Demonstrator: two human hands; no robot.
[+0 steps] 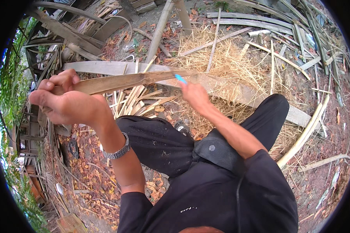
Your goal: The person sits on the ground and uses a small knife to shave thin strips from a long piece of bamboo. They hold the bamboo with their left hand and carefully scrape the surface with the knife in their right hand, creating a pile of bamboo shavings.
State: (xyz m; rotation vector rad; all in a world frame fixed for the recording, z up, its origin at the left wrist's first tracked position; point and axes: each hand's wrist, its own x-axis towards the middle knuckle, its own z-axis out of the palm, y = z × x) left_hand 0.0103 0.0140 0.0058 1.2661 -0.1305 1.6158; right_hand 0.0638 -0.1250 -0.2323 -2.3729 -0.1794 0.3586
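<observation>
Left hand (66, 101): closed round the left end of a split bamboo slat (109, 84), thumb on the near side, fingers curled over from the far side. Right hand (196, 97): slightly blurred, closed on a light-blue implement (180, 79); only a short piece shows, so its kind cannot be told. Hands well apart.

Slat position: raised in front of the body, running from the left hand toward the right, narrowing past a dark node (144, 79). Its right part overlaps a long grey plank (101, 68) in view; contact cannot be told.

Handling, judged by eye: light for its length, stiff along the grain, perhaps springy toward the thin right end. Dry surface, probably not slippery; split edges may be sharp or splintery. Likely weak points: the node and the narrow end, which could crack if bent hard. Best hold: the broad left end, palm on the flat face, skin off the edges.

Surroundings: cut strips (134, 101) piled on the ground just near of the plank; straw-coloured shavings (229, 50) heaped at far right; pale curved lengths (305, 134) at right.
</observation>
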